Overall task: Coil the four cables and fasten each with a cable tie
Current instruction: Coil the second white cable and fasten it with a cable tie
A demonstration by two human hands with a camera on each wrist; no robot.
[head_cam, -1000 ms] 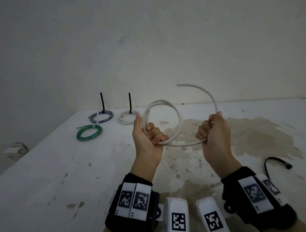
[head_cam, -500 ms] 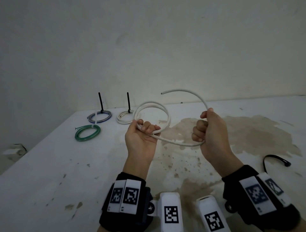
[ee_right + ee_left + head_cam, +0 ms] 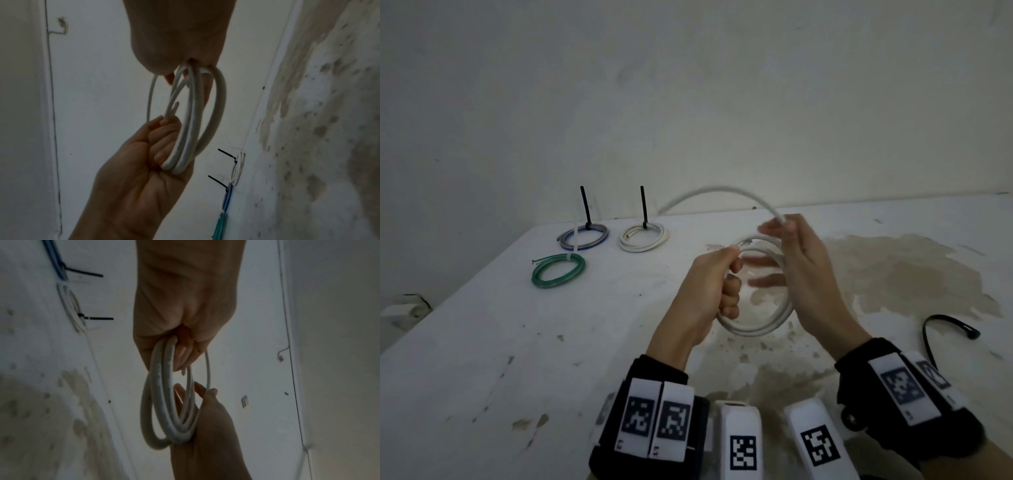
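Note:
My left hand [image 3: 729, 274] grips a white cable [image 3: 756, 329] wound into a few loops, held above the table [image 3: 482, 359]. My right hand [image 3: 782, 236] is close beside it and pinches the cable's loose length at thumb and forefinger, with its other fingers reaching through the coil. The free end arcs up and to the left. The left wrist view shows the loops [image 3: 164, 402] running from my left hand [image 3: 180, 331] into my right hand [image 3: 207, 415]. The right wrist view has the loops [image 3: 193, 121] between the right hand [image 3: 176, 42] and left hand [image 3: 148, 155].
Three tied coils lie at the table's far left: a green one [image 3: 558, 273], a blue one [image 3: 582, 236] and a white one [image 3: 644, 237], two with black tie tails standing up. A loose black cable tie [image 3: 945, 325] lies at the right. The wall stands behind.
My right hand has swung in from the right to the left hand, bringing the loose length round as another loop. The coil now hangs lower, between both hands.

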